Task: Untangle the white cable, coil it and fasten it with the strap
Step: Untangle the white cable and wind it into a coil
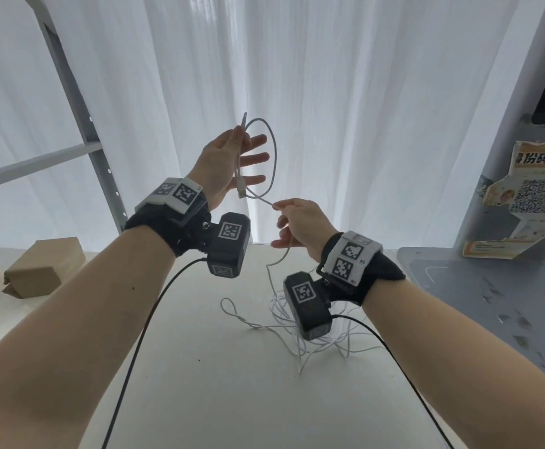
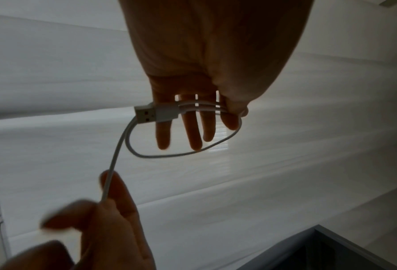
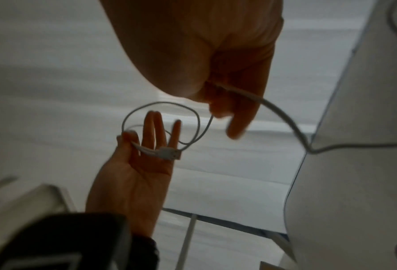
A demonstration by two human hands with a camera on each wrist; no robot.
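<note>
White curtain [image 1: 361, 92] behind, white table [image 1: 216, 384] below. One white cable [image 1: 274, 150]: one loop raised above table, rest lies tangled in pile [image 1: 313, 338] on table under right wrist. Left hand [image 1: 229, 163] pins cable strands against palm with thumb, other four fingers [image 2: 193, 131] straight and spread; one USB plug [image 2: 155, 114] sticks out beside little finger. Right hand [image 1: 300, 228] pinches cable just beside loop, strand hanging down to pile. Two brown boxes [image 1: 44, 267] at table's left. One torn poster [image 1: 530, 202] on right.

strap: unseen | white cable [image 1: 300, 332] tangle: partly behind wrist camera [image 1: 308, 306]
</note>
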